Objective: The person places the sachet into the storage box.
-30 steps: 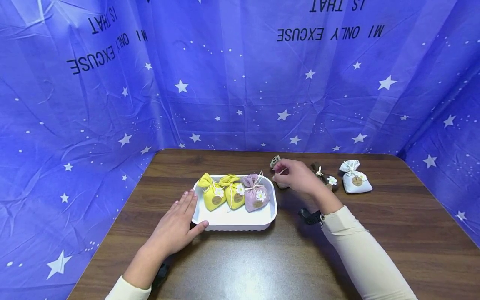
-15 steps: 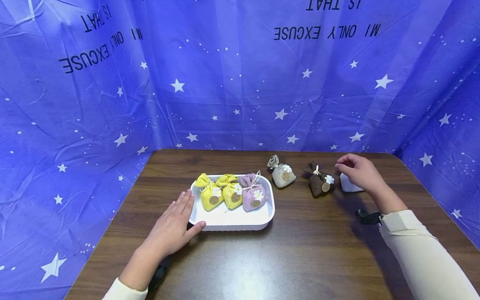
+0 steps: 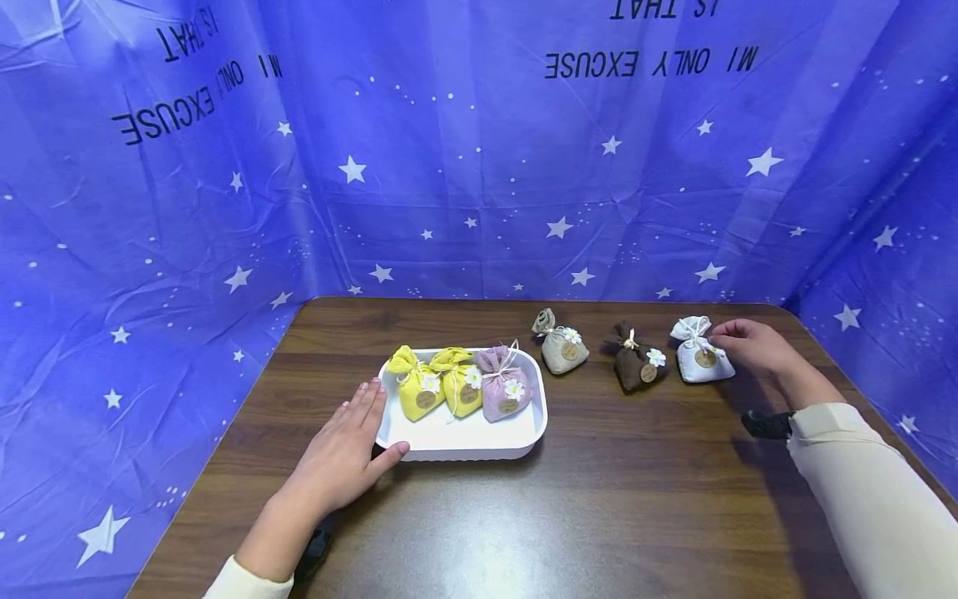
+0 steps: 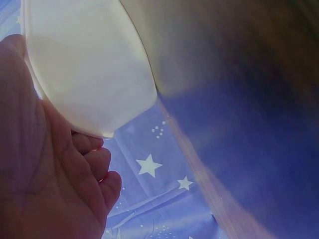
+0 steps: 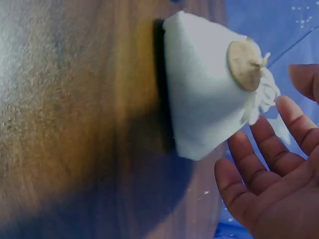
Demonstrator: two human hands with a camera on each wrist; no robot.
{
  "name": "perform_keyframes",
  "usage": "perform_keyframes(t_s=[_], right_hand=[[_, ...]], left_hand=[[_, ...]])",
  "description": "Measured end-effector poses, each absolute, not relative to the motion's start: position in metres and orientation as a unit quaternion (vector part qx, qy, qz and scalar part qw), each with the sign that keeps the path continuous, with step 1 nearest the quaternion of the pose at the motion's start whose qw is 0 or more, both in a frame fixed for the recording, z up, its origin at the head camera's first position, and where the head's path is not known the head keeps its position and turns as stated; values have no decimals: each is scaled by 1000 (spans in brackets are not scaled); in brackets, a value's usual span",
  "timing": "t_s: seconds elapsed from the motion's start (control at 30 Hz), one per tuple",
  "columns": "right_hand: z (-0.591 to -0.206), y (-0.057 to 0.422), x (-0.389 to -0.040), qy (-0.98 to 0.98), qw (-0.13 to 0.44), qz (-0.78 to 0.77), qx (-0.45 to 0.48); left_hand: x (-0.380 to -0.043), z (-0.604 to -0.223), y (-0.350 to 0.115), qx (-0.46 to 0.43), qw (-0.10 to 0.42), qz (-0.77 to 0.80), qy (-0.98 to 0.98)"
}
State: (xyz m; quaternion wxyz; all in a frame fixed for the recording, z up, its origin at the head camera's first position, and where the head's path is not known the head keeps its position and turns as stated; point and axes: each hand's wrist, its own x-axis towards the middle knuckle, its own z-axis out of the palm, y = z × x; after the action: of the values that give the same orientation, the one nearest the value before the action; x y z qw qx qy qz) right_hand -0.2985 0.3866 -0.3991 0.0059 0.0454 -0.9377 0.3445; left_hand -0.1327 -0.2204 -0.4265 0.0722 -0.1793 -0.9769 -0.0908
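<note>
My left hand (image 3: 338, 453) rests with straight fingers along the left end of a white tray (image 3: 467, 453). Inside the tray stand two yellow sachets (image 3: 423, 391) and a mauve sachet (image 3: 506, 398), tied with cord and trimmed with white flowers. At the right, my right hand (image 3: 765, 356) is beside a white sachet (image 3: 703, 359) with a round brown tag. In the right wrist view its fingers (image 5: 244, 154) spread at the side of the white sachet (image 5: 199, 84), thumb apart from them. The tray (image 4: 89, 59) fills the top of the left wrist view.
A beige sachet (image 3: 563, 349) and a dark brown sachet (image 3: 636, 366) sit in a row between the tray and the white sachet. The wooden table (image 3: 599, 499) ends at a blue star-patterned curtain (image 3: 479, 166) behind and on both sides.
My right hand has left the beige sachet and moved right, past the brown one, over the white sachet to its right side. The left hand stays at the tray.
</note>
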Motion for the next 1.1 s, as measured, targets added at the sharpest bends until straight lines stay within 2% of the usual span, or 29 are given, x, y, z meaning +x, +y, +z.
perform_keyframes(t_s=[0.17,0.27,0.8,1.1], right_hand=[[-412,394,-303,-907,-76,414,9],[-417,396,-304,-889,-101,446,-10],[-434,401,-306,-869,-70,489,-33],[-438,407,-306,-863,-86,498,-26]], left_hand=[[-132,-426,-219,-181,77,-93,-976],[-132,-426,-218,-180,74,-94,-976],[-132,-426,-218,-176,72,-92,-977],[-132,-426,-218,-176,75,-93,-977]])
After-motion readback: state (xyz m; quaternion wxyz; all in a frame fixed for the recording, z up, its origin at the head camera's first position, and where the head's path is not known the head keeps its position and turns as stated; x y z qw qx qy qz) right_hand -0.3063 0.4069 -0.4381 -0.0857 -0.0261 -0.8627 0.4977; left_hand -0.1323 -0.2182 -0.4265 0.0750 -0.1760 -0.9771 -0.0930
